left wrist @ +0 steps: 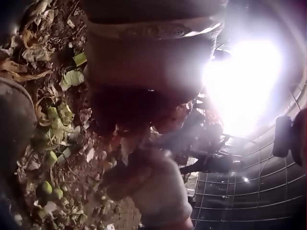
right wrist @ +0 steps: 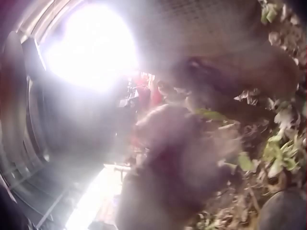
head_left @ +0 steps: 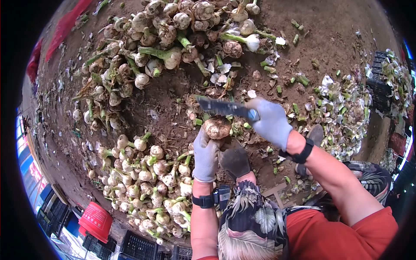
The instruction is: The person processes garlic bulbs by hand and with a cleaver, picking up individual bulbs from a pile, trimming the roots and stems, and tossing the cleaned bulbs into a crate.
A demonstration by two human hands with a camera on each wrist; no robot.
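Note:
In the head view my gloved left hand (head_left: 205, 157) grips a large garlic bulb (head_left: 217, 128) from below, just above a shoe. The bulb is soil-stained, with its rounded side facing up. Beyond it, my gloved right hand (head_left: 271, 122) holds a wide dark-bladed knife (head_left: 223, 107) by its handle. The blade points left and lies close past the bulb's far side. Both wrist views are blurred and glary; the left one shows the other white-gloved hand (left wrist: 163, 191) below the near wrist.
A heap of untrimmed garlic (head_left: 167, 32) lies at the far left, and stemmed bulbs (head_left: 151, 186) cover the ground nearer. Peelings and cut stems (head_left: 342, 108) are spread at right beside a black crate (head_left: 379, 65). A red bucket (head_left: 95, 221) stands at lower left.

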